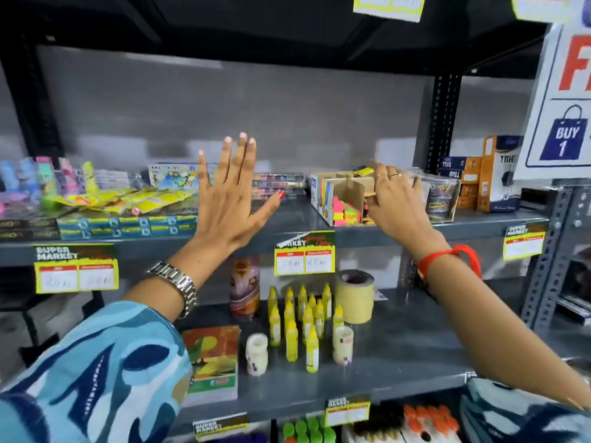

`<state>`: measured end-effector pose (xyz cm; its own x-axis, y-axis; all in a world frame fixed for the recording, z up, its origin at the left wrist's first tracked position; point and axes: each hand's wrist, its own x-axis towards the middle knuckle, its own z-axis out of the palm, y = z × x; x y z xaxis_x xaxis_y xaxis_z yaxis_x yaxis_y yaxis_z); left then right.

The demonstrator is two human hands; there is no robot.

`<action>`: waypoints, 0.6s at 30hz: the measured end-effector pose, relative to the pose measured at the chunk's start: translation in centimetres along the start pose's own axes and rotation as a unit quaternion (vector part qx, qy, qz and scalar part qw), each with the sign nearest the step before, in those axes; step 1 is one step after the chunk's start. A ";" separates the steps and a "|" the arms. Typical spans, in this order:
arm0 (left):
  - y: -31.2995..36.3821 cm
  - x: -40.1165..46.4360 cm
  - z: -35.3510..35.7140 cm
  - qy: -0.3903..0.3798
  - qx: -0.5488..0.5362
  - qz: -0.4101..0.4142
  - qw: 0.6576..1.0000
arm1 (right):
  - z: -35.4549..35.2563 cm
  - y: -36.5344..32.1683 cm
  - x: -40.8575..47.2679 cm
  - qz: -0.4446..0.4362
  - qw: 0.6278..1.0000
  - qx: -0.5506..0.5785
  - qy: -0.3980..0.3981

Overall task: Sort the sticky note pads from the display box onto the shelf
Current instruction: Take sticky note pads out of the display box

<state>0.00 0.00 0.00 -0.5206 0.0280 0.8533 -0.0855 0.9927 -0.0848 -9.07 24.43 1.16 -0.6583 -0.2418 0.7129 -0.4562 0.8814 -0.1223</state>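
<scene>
While the left hand (228, 199) is hovering with its fingers spread wide and holding nothing above a bare stretch of the grey shelf (294, 219), the right hand (395, 203) is reaching into the cardboard display box (323, 199) to the right. Its fingers are curling over the box's inner divider; whether they are gripping a pad cannot be told. Neon pink, yellow and green sticky note pads (347, 212) are sitting inside the box's near compartment, just left of that hand.

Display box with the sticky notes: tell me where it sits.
The display box stands on the upper shelf, right of centre, under the right hand, beside the clear tub.
</scene>
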 end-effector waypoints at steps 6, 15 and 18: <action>-2.1 -2.0 0.8 -0.013 0.046 0.004 0.999 | 0.5 0.6 -0.4 0.003 0.997 -0.060 -0.039; -4.8 -3.9 1.3 -0.014 0.061 -0.033 0.998 | 0.1 1.1 -0.3 -0.019 0.998 -0.057 0.035; -5.7 -4.6 1.6 -0.013 0.065 -0.046 0.997 | -0.2 1.4 -0.1 -0.003 0.998 -0.039 0.047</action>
<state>1.55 -5.97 -4.25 -0.5273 -0.0679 0.8469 -0.2432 0.9672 -0.0738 -9.53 25.72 1.02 -0.5951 -0.2112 0.7754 -0.4090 0.9102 -0.0660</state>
